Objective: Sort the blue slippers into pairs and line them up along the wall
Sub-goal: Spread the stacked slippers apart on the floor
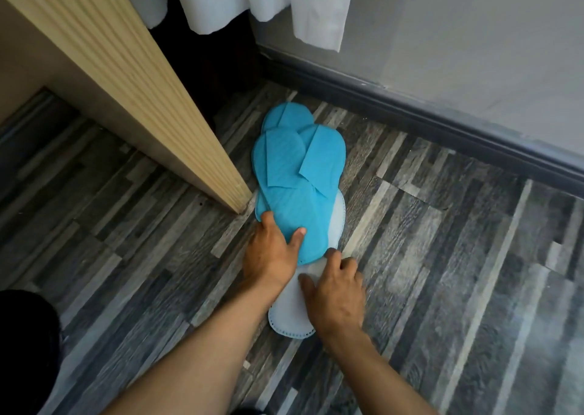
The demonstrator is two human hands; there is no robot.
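Note:
A loose heap of several flat blue slippers (294,174) lies on the floor, toes pointing toward the wall (474,51). One upturned slipper shows its white sole (290,313), partly under the heap and reaching toward me. My left hand (271,253) grips the heel edge of the top blue slipper, thumb on top. My right hand (335,291) presses on the white sole with fingers bent and spread; whether it grips the sole is unclear.
A light wooden ribbed panel (142,108) runs diagonally and ends just left of the heap. A dark skirting board (442,127) follows the grey wall. White cloth (252,0) hangs above. The floor (442,272) has grey wood-pattern planks. A dark shape (25,345) sits bottom left.

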